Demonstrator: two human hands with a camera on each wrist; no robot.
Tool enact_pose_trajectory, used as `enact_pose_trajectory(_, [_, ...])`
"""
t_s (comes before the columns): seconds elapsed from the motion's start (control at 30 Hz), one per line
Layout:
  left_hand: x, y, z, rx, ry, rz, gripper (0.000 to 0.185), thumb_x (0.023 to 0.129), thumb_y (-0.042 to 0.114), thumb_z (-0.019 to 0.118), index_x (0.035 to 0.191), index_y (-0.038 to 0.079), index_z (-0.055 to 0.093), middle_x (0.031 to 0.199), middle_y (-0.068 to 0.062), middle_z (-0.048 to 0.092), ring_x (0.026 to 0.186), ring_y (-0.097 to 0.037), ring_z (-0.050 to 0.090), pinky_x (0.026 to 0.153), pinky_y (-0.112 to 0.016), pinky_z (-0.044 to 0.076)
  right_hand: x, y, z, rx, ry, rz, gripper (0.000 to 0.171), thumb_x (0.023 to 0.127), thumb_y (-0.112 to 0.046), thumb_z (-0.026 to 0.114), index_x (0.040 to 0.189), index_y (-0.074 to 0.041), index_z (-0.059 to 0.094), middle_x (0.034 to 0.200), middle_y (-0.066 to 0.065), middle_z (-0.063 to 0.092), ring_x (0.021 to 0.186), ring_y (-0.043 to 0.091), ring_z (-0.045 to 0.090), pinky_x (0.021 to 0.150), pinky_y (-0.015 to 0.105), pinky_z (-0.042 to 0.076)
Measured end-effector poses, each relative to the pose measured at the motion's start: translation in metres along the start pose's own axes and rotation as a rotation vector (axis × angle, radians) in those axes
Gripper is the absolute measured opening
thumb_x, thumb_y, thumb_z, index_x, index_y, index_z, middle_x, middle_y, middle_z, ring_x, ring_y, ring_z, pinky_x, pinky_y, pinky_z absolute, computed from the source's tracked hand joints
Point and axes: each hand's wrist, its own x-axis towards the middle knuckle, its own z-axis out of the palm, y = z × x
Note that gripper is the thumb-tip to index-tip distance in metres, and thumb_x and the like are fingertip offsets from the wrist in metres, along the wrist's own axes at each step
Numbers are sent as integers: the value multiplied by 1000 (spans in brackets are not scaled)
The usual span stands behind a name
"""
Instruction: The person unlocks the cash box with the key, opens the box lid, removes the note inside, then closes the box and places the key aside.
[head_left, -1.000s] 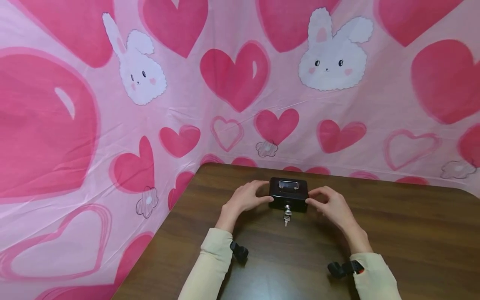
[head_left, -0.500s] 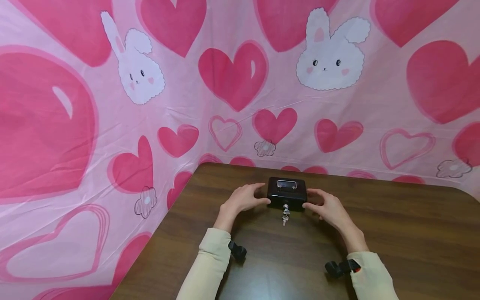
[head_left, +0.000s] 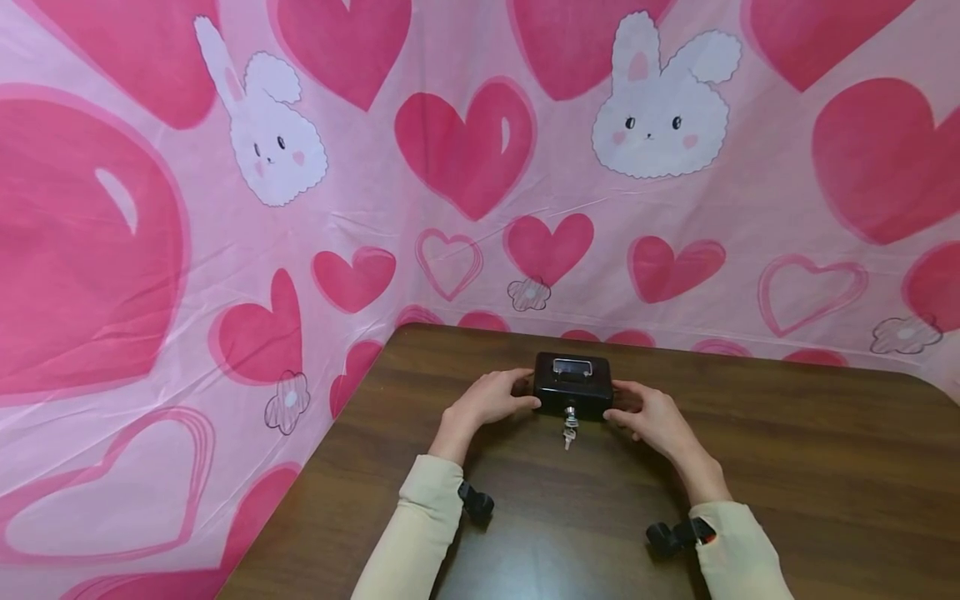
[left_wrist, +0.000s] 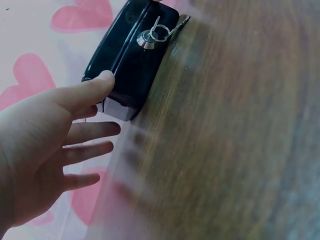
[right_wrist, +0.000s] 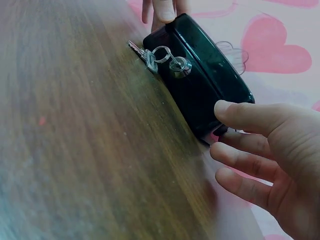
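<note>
Near the table's [head_left: 600, 508] far edge, a black box [head_left: 573, 391] is sitting between the left hand [head_left: 491, 398] and right hand [head_left: 658, 418], both spreading fingers apart, thumbs touching its front; matching light pressure should be keeping it square, keys [head_left: 569, 438] hanging free.

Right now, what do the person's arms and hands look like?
The left sleeve and right sleeve are pale cream and wrinkly. By the cuffs are a black left gadget and a black right gadget with an orange-red spot. The left hand and right hand are bare, no rings visible on the fingers.
</note>
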Motion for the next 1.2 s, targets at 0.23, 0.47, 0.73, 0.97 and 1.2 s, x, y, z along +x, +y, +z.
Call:
enact_pose_trajectory(0.23, [2,2,2,-17,-5,19,60,93,40,68,145,15,52,131,-4,67,121,-18,63,107,-40,47,2,-2,2,-8,34,-11,61,89,-23,75,139,3,52,109,24,71,59,16,59,51,28,51])
enact_pose_trajectory(0.47, [3,4,0,7,-3,31,58,94,38,67,144,13,53,128,-4,69,118,-16,65,107,-38,48,3,-2,3,-8,43,-8,58,89,-21,75,138,4,54,106,23,73,58,16,60,52,27,52])
enact_pose_trajectory(0.73, [3,6,-1,25,-11,30,58,95,40,65,144,11,53,129,-4,68,120,-17,64,107,-38,47,2,0,1,-16,27,-7,61,89,-25,75,138,4,53,98,19,74,58,16,61,52,28,51])
enact_pose_trajectory(0.97, [2,6,-3,43,1,25,58,95,43,64,143,13,54,128,-3,69,120,-17,64,106,-40,47,2,0,-1,-20,16,-8,63,89,-28,75,139,2,53,90,13,74,64,16,64,53,29,52])
enact_pose_trajectory(1.2, [2,7,-5,52,12,22,55,95,42,64,142,14,56,132,-4,67,122,-19,63,107,-41,47,0,-1,-2,-59,24,-20,63,89,-32,74,140,0,53,75,7,71,60,15,61,52,28,51])
